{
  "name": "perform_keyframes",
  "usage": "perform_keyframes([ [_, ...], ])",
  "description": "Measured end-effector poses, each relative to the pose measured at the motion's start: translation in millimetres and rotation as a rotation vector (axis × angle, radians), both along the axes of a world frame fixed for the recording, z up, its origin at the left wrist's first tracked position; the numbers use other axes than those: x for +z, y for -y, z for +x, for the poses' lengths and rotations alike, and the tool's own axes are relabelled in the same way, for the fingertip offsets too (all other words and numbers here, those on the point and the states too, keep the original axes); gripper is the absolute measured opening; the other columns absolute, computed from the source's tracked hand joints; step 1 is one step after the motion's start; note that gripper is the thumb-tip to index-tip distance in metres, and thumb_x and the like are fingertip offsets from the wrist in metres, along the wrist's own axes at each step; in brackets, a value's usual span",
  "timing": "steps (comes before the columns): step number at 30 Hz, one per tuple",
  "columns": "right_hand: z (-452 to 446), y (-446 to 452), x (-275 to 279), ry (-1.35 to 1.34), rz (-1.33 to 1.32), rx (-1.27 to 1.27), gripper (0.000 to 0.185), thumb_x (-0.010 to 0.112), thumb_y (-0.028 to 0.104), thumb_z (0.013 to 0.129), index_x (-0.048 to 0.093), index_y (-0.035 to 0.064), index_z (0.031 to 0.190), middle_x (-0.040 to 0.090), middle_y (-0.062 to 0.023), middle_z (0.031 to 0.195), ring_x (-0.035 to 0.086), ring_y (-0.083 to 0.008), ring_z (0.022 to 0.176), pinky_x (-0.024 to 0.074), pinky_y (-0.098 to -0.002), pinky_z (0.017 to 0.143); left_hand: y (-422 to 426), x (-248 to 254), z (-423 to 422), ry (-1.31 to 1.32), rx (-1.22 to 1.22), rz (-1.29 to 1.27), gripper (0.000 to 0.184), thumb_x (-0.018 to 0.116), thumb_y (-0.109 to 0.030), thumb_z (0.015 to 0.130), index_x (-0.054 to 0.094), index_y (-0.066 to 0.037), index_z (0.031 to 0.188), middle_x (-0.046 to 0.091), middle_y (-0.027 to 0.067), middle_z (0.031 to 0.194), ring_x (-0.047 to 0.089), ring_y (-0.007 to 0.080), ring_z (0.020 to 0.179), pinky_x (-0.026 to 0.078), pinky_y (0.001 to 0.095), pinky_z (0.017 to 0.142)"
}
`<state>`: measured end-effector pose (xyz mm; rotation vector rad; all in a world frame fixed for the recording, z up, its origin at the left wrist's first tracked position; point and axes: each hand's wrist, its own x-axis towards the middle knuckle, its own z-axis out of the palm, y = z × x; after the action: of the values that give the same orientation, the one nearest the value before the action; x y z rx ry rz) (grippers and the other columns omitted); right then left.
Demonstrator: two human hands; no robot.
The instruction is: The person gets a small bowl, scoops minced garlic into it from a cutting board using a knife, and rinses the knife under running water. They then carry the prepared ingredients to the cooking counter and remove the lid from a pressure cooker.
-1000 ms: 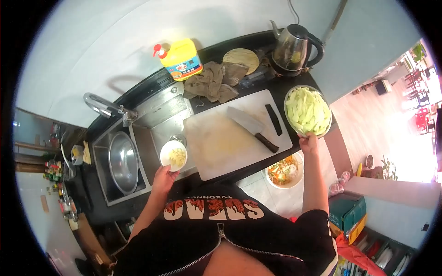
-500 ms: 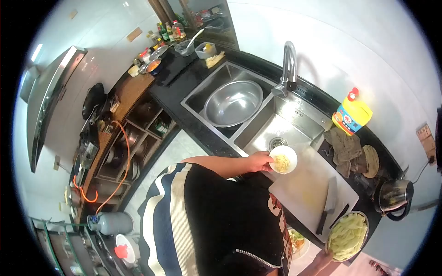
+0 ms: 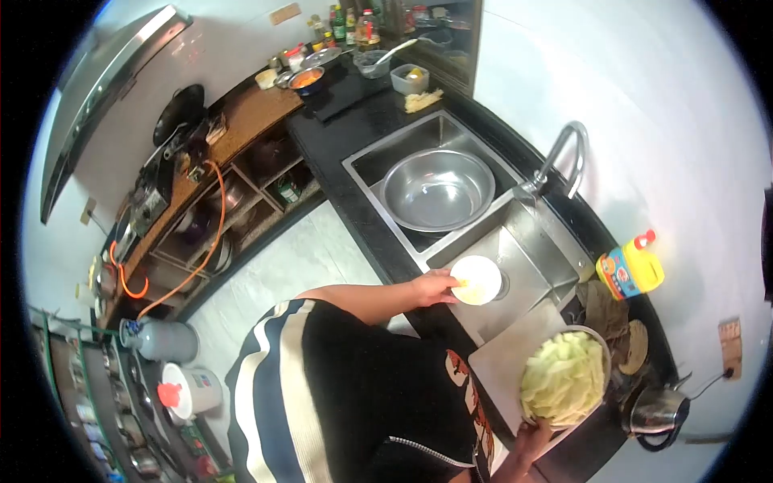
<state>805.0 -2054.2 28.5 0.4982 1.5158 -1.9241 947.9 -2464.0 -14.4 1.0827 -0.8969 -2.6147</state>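
My left hand (image 3: 436, 288) grips the rim of a small white bowl (image 3: 481, 270), which is over the edge of the right sink basin. Pale yellow chopped bits lie in the bowl, partly washed out by glare. With my right hand (image 3: 535, 439) I hold the rim of a wide bowl (image 3: 606, 370) heaped with pale green vegetable pieces (image 3: 564, 378). This wide bowl is above the white cutting board (image 3: 501, 362) and hides much of it. The knife seen earlier on the board is hidden now.
A large steel basin (image 3: 439, 191) sits in the left sink, beside the faucet (image 3: 555, 165). Along the wall stand a yellow detergent jug (image 3: 630, 270), a brown cloth (image 3: 602, 310) and a kettle (image 3: 659, 412). A stove (image 3: 153, 193) and gas cylinder (image 3: 161, 340) are at left.
My right hand has brought the bowl of green pieces up from the board's near end to over the board. The small white bowl stays in my left hand. The camera view has shifted.
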Motion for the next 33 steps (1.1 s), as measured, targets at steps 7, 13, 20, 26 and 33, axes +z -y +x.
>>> perform_keyframes([
  [7, 15, 147, -28, 0.073, -0.108, 0.327, 0.045, 0.049, 0.000, 0.069, 0.044, -0.0068, 0.114, 0.057, -0.0156, 0.094, 0.055, -0.0213, 0.059, 0.0414, -0.0284, 0.044, 71, 21, 107, 0.042, 0.310, -0.005, 0.037, 0.055, -0.005, 0.084, 0.047, -0.001, 0.120, 0.055, 0.0112, 0.114, 0.056, 0.0232, 0.103, 0.051, 0.0369, 0.084],
  [13, 96, 308, -9, 0.031, -0.131, 0.530, 0.040, 0.047, 0.002, 0.071, 0.046, -0.0053, 0.110, 0.058, -0.0162, 0.093, 0.057, -0.0240, 0.064, 0.0408, -0.0285, 0.047, 151, 20, 228, 0.081, 0.536, -0.054, 0.034, 0.055, -0.007, 0.084, 0.049, 0.000, 0.116, 0.057, 0.0121, 0.107, 0.060, 0.0220, 0.092, 0.054, 0.0310, 0.073],
  [20, 176, 460, -52, -0.105, -0.113, 1.019, 0.028, 0.047, -0.001, 0.074, 0.050, -0.0029, 0.102, 0.059, -0.0119, 0.092, 0.058, -0.0219, 0.077, 0.0443, -0.0296, 0.060, 233, 6, 378, 0.090, 0.776, -0.172, 0.033, 0.056, -0.006, 0.081, 0.052, 0.002, 0.113, 0.060, 0.0108, 0.101, 0.061, 0.0206, 0.086, 0.055, 0.0285, 0.067],
  [26, 246, 577, -35, 0.296, -0.157, 0.929, 0.043, 0.040, -0.002, 0.075, 0.039, -0.0023, 0.119, 0.050, -0.0155, 0.115, 0.053, -0.0253, 0.099, 0.0466, -0.0342, 0.076, 269, 13, 462, 0.147, 0.947, -0.173, 0.034, 0.055, -0.006, 0.083, 0.050, 0.001, 0.116, 0.060, 0.0118, 0.101, 0.061, 0.0198, 0.085, 0.055, 0.0287, 0.068],
  [33, 264, 694, -16, 0.166, -0.136, 1.013, 0.038, 0.041, 0.002, 0.076, 0.039, -0.0043, 0.114, 0.056, -0.0177, 0.100, 0.059, -0.0252, 0.070, 0.0393, -0.0270, 0.051, 325, 21, 480, 0.173, 1.011, -0.132, 0.036, 0.054, -0.007, 0.084, 0.048, 0.002, 0.118, 0.058, 0.0127, 0.106, 0.060, 0.0199, 0.087, 0.055, 0.0288, 0.071],
])
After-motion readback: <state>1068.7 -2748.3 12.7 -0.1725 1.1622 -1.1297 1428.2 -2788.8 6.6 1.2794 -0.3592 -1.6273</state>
